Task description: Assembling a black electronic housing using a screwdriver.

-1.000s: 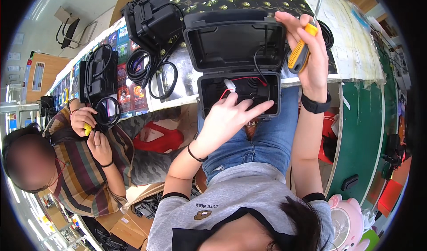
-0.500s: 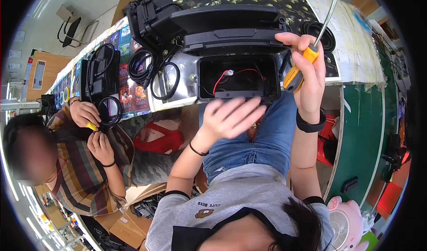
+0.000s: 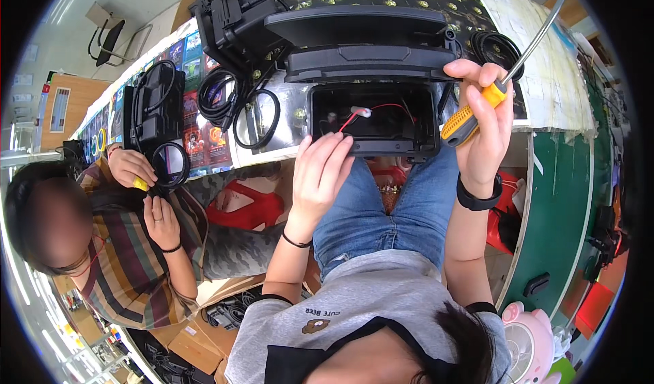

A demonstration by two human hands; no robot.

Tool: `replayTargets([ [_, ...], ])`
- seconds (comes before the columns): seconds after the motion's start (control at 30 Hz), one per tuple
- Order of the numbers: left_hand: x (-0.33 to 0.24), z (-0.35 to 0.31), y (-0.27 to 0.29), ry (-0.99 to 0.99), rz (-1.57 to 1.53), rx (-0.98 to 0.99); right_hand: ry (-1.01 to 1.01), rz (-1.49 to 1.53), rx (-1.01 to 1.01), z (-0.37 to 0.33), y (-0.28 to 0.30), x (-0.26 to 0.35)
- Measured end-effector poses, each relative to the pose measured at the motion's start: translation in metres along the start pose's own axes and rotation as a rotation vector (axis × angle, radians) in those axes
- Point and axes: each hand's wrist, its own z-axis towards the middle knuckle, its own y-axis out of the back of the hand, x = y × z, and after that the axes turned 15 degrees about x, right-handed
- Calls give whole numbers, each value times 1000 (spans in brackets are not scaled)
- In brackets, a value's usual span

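Observation:
A black plastic case [image 3: 371, 148] stands at the table's front edge, its hinged lid [image 3: 364, 58] raised at the back. Inside it, a thin red wire [image 3: 388, 106] runs to a small white connector [image 3: 362, 112]. My left hand [image 3: 320, 173] bends its fingers over the front left rim; its thumb is hidden. In my right hand [image 3: 485, 125] is a screwdriver [image 3: 464, 122] with a yellow and black handle, gripped with the long metal shaft slanting up and away to the right. My right index fingertip reaches the lid's right end.
Coiled black cables [image 3: 221, 101] lie left of the case, with another coil [image 3: 496, 47] at the back right. Farther left is a black device [image 3: 155, 108], near a person's hands [image 3: 133, 168] holding a small yellow thing. More black equipment [image 3: 235, 20] stands behind.
My left hand has moved left and up, onto the case's front left rim. My right hand, still gripping the screwdriver, has shifted slightly right, and the shaft now leans farther right.

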Motion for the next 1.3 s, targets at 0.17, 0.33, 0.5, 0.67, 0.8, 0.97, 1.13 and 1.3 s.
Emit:
replayTargets([
  [0.17,6,11,13,-27,-27,97,-16,-20,25,3,1,0],
  [0.33,10,17,21,24,-91,159,-26,-28,-2,7,1,-1],
  [0.5,2,16,24,50,204,113,-48,4,-5,9,3,-2],
  [0.67,-4,18,22,129,286,186,-63,55,-24,7,2,-1],
  [0.8,-3,22,21,128,170,208,-56,38,-33,7,3,-3],
  [0.97,2,27,30,109,88,214,-41,53,-18,7,2,-4],
  [1.13,9,34,39,150,-15,348,-52,48,-6,4,3,-1],
  [1.3,15,41,41,109,-99,441,-60,67,-5,3,1,0],
])
